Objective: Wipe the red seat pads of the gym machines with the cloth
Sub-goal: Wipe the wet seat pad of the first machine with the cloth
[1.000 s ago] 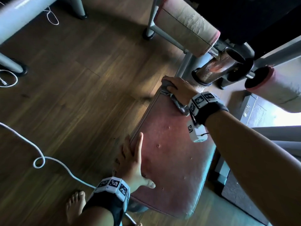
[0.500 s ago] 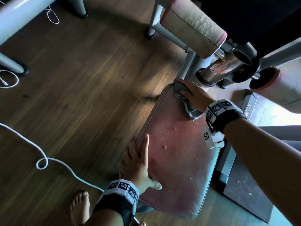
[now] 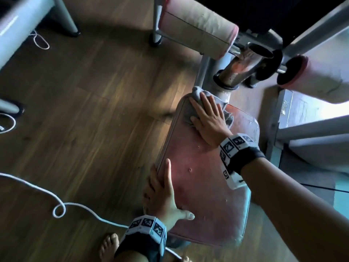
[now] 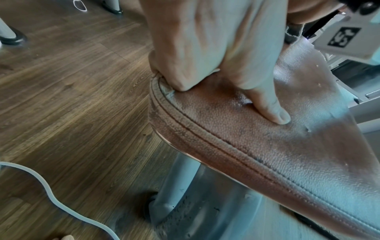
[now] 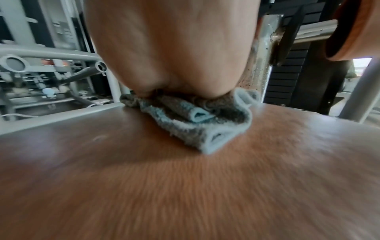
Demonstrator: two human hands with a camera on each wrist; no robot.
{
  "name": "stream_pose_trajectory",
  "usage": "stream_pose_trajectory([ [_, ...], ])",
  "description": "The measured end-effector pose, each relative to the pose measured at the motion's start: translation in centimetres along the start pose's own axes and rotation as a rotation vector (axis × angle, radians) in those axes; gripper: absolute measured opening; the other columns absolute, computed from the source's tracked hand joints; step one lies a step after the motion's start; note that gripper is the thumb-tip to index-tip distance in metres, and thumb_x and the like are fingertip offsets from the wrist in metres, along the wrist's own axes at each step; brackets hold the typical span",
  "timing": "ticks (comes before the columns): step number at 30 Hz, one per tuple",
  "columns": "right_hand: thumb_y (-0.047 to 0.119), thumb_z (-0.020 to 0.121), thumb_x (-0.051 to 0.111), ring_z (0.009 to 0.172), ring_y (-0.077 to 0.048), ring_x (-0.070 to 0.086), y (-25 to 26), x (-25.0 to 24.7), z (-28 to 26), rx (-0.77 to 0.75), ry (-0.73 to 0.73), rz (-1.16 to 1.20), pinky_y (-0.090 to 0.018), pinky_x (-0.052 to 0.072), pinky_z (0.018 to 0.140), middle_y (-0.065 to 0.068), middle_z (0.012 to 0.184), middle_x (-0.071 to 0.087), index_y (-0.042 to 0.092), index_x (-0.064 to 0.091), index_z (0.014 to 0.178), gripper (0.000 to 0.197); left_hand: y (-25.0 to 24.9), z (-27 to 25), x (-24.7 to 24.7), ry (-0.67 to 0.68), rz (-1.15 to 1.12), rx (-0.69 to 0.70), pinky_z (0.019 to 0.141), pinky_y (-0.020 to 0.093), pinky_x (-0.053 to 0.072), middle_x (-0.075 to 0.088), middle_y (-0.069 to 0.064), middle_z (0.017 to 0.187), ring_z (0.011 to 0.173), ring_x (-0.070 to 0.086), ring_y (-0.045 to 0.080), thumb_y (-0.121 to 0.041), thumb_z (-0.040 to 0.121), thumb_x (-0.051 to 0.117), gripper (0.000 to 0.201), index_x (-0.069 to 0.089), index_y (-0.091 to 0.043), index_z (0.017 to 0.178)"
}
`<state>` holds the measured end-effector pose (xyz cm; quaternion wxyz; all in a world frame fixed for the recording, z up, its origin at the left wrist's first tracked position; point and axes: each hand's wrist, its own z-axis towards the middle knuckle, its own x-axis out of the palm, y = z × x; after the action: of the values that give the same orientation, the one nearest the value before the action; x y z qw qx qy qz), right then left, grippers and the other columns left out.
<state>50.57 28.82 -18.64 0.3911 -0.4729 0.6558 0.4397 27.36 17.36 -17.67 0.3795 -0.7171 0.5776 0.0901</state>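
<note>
The worn red seat pad [image 3: 207, 182] sits on a grey post above the wooden floor. My right hand [image 3: 206, 120] lies flat with straight fingers on a crumpled grey cloth [image 3: 196, 92] at the pad's far left corner. In the right wrist view my palm presses the cloth [image 5: 195, 123] onto the pad [image 5: 185, 186]. My left hand [image 3: 162, 190] holds the pad's near left edge. Its fingers [image 4: 174, 78] curl over the seam while the thumb [image 4: 271, 110] presses on top of the pad [image 4: 267, 146].
Two padded rollers [image 3: 198, 29] [image 3: 317, 80] and a chrome post [image 3: 243, 67] stand just beyond the pad. A white cable [image 3: 56, 205] snakes over the floor on the left. My bare foot [image 3: 108, 246] is below the pad. Grey machine legs [image 3: 66, 17] stand at the far left.
My right hand has spread flat on the cloth and shifted it along the pad's far end back toward the left corner. The left hand keeps its hold on the edge.
</note>
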Motion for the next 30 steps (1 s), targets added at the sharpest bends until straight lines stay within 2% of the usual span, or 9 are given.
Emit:
stream_pose_trajectory([
  [3, 0.045, 0.101, 0.037, 0.144, -0.014, -0.028, 0.3, -0.7, -3.1, -0.098, 0.001, 0.065, -0.042, -0.016, 0.118, 0.005, 0.161, -0.019, 0.041, 0.002, 0.153, 0.063, -0.1, 0.0, 0.0, -0.012, 0.023, -0.013, 0.113, 0.050, 0.024, -0.030, 0.008, 0.157, 0.147, 0.003, 0.032, -0.062, 0.043, 0.089, 0.165, -0.049, -0.043, 0.132],
  [5, 0.046, 0.099, 0.042, 0.139, -0.010, -0.033, 0.0, -1.3, -5.6, 0.019, -0.065, 0.169, -0.035, -0.022, 0.111, 0.004, 0.159, -0.025, 0.047, 0.000, 0.151, 0.067, -0.1, -0.1, 0.0, -0.010, 0.023, -0.008, 0.112, 0.050, 0.024, -0.029, 0.010, 0.158, 0.147, 0.005, 0.033, -0.062, 0.042, 0.089, 0.166, -0.049, -0.043, 0.132],
  [9, 0.059, 0.090, 0.048, 0.150, -0.029, -0.005, -2.4, 1.6, -12.0, 0.663, -0.375, 0.596, -0.045, 0.002, 0.120, -0.013, 0.161, -0.013, 0.043, 0.005, 0.153, 0.077, -0.6, 0.0, -0.3, -0.009, 0.061, -0.059, 0.110, 0.051, 0.029, -0.026, 0.012, 0.158, 0.147, 0.011, 0.033, -0.067, 0.037, 0.088, 0.169, -0.051, -0.043, 0.129],
  [11, 0.055, 0.091, 0.052, 0.149, -0.032, 0.002, -2.2, 3.6, -14.7, 1.012, -0.360, 0.735, -0.044, 0.005, 0.121, -0.018, 0.161, -0.004, 0.033, 0.006, 0.155, 0.082, -0.7, -0.2, -0.4, -0.021, 0.084, -0.053, 0.108, 0.050, 0.032, -0.026, 0.011, 0.158, 0.145, 0.014, 0.034, -0.071, 0.033, 0.086, 0.170, -0.052, -0.041, 0.129],
  [13, 0.054, 0.093, 0.051, 0.149, -0.030, 0.004, -1.3, 5.0, -16.0, 1.153, -0.265, 0.745, -0.042, 0.002, 0.120, -0.017, 0.161, 0.001, 0.024, 0.000, 0.155, 0.085, -0.8, -0.4, -0.5, -0.015, 0.101, -0.038, 0.107, 0.050, 0.033, -0.025, 0.011, 0.158, 0.145, 0.016, 0.034, -0.073, 0.031, 0.084, 0.171, -0.051, -0.040, 0.130],
  [16, 0.057, 0.092, 0.047, 0.148, -0.029, 0.005, -1.2, 6.0, -15.5, 1.144, -0.256, 0.662, -0.043, 0.000, 0.118, -0.015, 0.160, 0.005, 0.017, -0.007, 0.155, 0.092, -0.9, -0.6, -0.5, -0.010, 0.112, -0.063, 0.106, 0.051, 0.033, -0.020, 0.011, 0.158, 0.143, 0.018, 0.034, -0.071, 0.030, 0.085, 0.171, -0.048, -0.041, 0.134],
  [21, 0.059, 0.090, 0.048, 0.148, -0.027, 0.003, -1.9, 5.9, -15.0, 1.186, -0.191, 0.699, -0.044, 0.001, 0.119, -0.011, 0.160, 0.007, 0.022, -0.010, 0.154, 0.094, -0.9, -0.6, -0.5, -0.006, 0.058, -0.080, 0.107, 0.057, 0.029, -0.002, 0.017, 0.158, 0.140, 0.019, 0.037, -0.063, 0.033, 0.090, 0.170, -0.046, -0.048, 0.132],
  [26, 0.060, 0.091, 0.046, 0.147, -0.028, 0.005, -2.2, 5.9, -14.7, 1.182, -0.177, 0.675, -0.047, 0.006, 0.118, -0.012, 0.159, 0.008, 0.021, -0.012, 0.154, 0.094, -1.0, -0.4, -0.5, -0.011, 0.036, -0.049, 0.109, 0.060, 0.027, -0.010, 0.014, 0.161, 0.143, 0.015, 0.038, -0.063, 0.034, 0.090, 0.168, -0.044, -0.048, 0.134],
  [30, 0.059, 0.091, 0.047, 0.147, -0.030, 0.008, -2.4, 5.7, -14.8, 1.173, -0.145, 0.705, -0.046, 0.006, 0.118, -0.013, 0.158, 0.009, 0.023, -0.013, 0.153, 0.094, -0.3, -0.2, -0.4, 0.024, -0.055, 0.033, 0.116, 0.061, 0.015, -0.019, 0.012, 0.162, 0.149, -0.002, 0.033, -0.072, 0.030, 0.082, 0.165, -0.044, -0.050, 0.133],
])
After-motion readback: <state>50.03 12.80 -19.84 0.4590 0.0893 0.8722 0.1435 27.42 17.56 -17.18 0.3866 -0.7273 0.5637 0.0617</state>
